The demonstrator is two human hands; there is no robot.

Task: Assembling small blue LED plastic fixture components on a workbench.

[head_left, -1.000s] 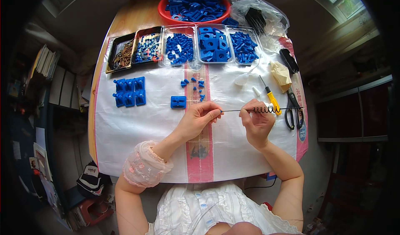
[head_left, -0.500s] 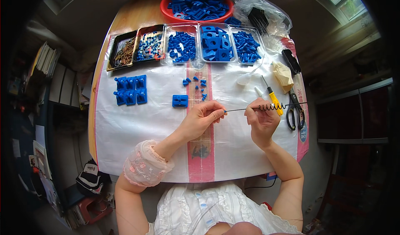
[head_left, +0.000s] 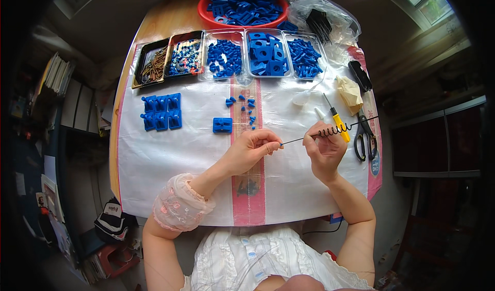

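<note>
Right grip (head_left: 326,150) on now-steeper coiled wire (head_left: 334,131)

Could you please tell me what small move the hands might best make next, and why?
Perhaps a slight turn of the black coiled rod with the right hand, the left hand steadying the small blue piece: that piece shows at the rod's left end, between the left fingertips, and the right hand grips the rod near its coil.

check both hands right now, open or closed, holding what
Left hand: closed, pinching a small blue piece at the tip of a coiled black wire.
Right hand: closed, gripping the same wire.
</note>
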